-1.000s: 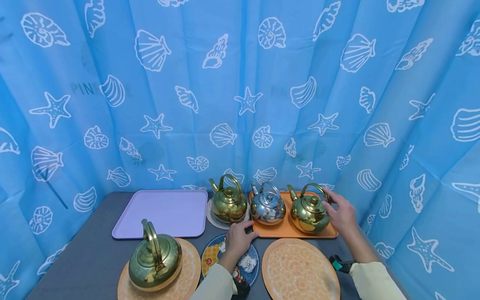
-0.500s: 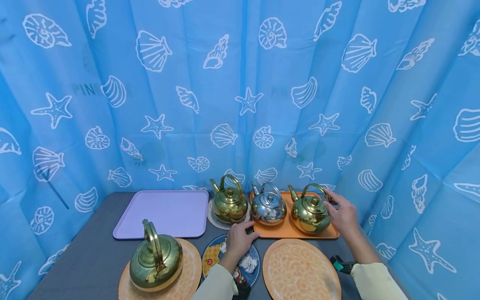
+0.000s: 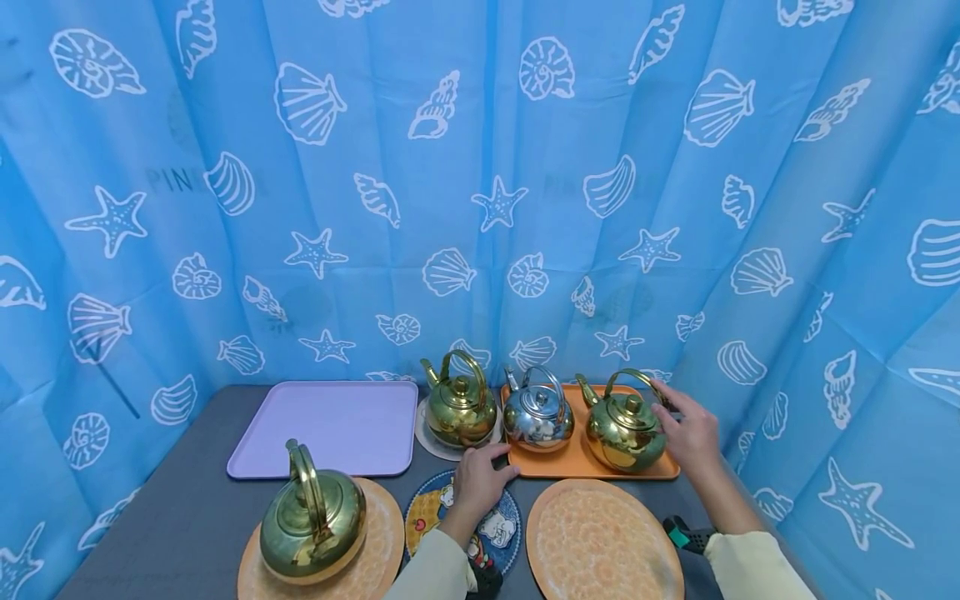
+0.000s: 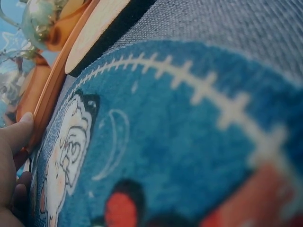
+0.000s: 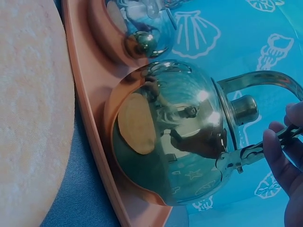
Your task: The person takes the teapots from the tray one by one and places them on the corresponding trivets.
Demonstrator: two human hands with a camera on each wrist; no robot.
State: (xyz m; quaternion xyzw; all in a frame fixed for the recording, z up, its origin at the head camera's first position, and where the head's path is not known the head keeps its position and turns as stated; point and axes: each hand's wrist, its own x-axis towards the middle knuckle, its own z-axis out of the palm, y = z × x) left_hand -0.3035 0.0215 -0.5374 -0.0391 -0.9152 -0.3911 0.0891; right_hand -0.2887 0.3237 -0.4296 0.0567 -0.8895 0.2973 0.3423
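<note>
My right hand [image 3: 693,429] grips the handle of a gold kettle [image 3: 624,431], which stands at the right end of an orange tray [image 3: 581,467]. In the right wrist view the fingers [image 5: 277,153] curl round the rear part of that handle. My left hand [image 3: 480,483] holds the tray's front left corner between thumb and forefinger, above a blue cartoon mat [image 3: 506,502]. The left wrist view shows the thumb [image 4: 19,132] against the tray's rim. Left of the gold kettle, a silver kettle [image 3: 537,423] shares the tray.
Another gold kettle [image 3: 459,417] stands on a pale round mat [image 3: 432,444], close beside the tray. A large gold kettle [image 3: 311,529] sits on a tan round mat [image 3: 386,521] at front left. Behind it lies a lilac tray [image 3: 330,425]. A second tan mat [image 3: 603,542] lies in front.
The gold kettle in my right hand has shifted slightly to the right on the orange tray, with the hand. My left hand keeps its place at the tray's corner.
</note>
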